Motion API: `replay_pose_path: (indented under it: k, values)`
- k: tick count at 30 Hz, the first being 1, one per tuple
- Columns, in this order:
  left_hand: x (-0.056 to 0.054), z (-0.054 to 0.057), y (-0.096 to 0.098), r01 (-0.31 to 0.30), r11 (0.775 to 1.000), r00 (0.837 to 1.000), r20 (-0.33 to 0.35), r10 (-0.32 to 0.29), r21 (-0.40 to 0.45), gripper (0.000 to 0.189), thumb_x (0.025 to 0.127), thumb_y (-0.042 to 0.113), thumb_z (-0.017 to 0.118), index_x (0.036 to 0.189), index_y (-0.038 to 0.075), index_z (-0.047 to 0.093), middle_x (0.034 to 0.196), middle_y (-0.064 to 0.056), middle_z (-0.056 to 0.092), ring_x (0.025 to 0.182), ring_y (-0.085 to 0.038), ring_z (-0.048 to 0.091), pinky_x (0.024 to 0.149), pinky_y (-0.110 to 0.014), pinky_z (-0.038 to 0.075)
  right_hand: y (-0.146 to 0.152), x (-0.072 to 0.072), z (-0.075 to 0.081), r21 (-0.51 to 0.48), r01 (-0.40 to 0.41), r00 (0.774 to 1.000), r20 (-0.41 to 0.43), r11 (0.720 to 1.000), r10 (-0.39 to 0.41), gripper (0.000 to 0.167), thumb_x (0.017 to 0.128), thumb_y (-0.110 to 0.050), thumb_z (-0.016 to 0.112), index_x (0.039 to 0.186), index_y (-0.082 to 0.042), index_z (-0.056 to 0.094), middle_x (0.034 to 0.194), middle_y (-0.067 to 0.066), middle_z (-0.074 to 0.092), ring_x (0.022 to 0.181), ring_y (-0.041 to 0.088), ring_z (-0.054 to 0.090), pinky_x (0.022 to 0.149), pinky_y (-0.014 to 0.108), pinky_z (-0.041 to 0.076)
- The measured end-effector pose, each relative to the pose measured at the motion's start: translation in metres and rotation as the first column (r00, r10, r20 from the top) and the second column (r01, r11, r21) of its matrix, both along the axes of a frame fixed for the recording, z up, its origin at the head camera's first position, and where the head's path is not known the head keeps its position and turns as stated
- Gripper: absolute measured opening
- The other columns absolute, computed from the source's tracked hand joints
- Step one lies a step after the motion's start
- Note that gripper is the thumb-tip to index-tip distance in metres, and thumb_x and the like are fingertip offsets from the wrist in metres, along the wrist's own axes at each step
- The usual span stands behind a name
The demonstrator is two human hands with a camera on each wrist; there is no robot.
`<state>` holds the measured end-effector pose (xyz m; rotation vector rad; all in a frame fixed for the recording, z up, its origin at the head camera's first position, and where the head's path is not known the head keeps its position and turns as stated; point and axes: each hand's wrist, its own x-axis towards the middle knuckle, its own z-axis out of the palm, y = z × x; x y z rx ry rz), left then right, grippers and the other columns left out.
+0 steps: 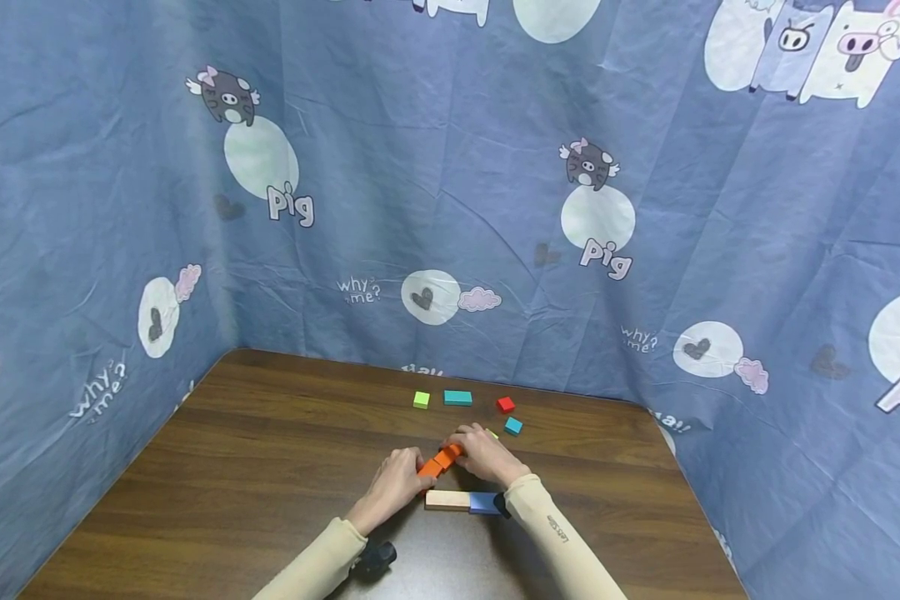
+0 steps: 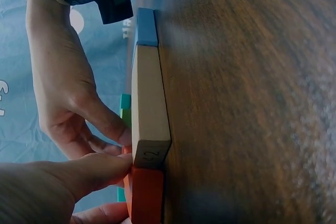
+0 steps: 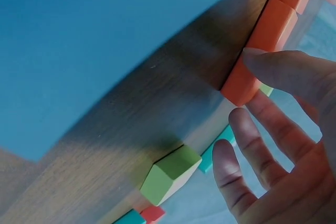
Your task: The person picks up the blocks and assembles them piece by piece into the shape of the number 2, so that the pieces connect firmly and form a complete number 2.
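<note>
Two orange blocks lie end to end in a slanted row on the table. My left hand (image 1: 396, 481) grips the nearer orange block (image 1: 431, 469), its thumb on the near side. The far orange block (image 3: 270, 27) is pinched by my right hand (image 1: 483, 454), with the thumb on one side and a finger on the other; its remaining fingers spread apart. In front of the row lie a plain wooden block (image 2: 149, 98) and a blue block (image 1: 483, 502), joined end to end. The near end of the orange row touches or nearly touches the wooden block's left end.
Toward the back of the table lie a lime block (image 1: 421, 400), a long teal block (image 1: 457, 398), a red block (image 1: 506, 404) and a small blue block (image 1: 513, 426). A green block (image 3: 170, 174) sits beside my right hand. A patterned blue curtain (image 1: 435, 208) hangs behind the table.
</note>
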<state>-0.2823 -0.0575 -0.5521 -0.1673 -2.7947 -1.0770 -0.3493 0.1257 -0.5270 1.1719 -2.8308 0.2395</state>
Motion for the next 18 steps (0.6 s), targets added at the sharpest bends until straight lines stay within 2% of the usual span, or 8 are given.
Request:
replay_pose_path:
  k: [6,14,18]
  values:
    - [-0.0003,-0.0001,0.0010,0.010,1.000,1.000,-0.012,-0.010,-0.003,0.022,0.069,0.016,0.078,0.078,0.006,0.061,0.065,0.001,0.053,0.054,-0.011,0.044,0.047,-0.026,0.033,0.0009,-0.0014,-0.0012,-0.010,-0.023,0.999,-0.033,1.000,0.023,0.031,0.081,-0.008,0.074,0.111,-0.016,0.071,0.107,0.001,0.068,0.096,0.021,0.059,0.084,0.035,0.049]
    - [-0.0023,0.0000,0.0034,0.018,0.999,1.000,-0.015,-0.019,-0.028,0.023,0.067,0.016,0.078,0.077,0.006,0.060,0.063,0.001,0.051,0.053,-0.010,0.043,0.047,-0.024,0.034,0.0000,-0.0012,-0.0001,-0.002,-0.012,1.000,-0.008,1.000,0.012,0.030,0.082,-0.010,0.074,0.112,-0.017,0.070,0.111,0.001,0.067,0.099,0.022,0.059,0.086,0.036,0.050]
    - [-0.0054,-0.0021,0.0045,0.009,0.999,0.998,-0.061,-0.011,-0.038,0.023,0.070,0.019,0.078,0.076,0.006,0.060,0.062,0.002,0.051,0.053,-0.010,0.043,0.047,-0.024,0.033,0.0000,-0.0014,-0.0010,-0.001,-0.018,1.000,-0.018,1.000,0.018,0.031,0.082,-0.010,0.074,0.112,-0.017,0.070,0.111,0.001,0.067,0.099,0.022,0.059,0.087,0.036,0.050]
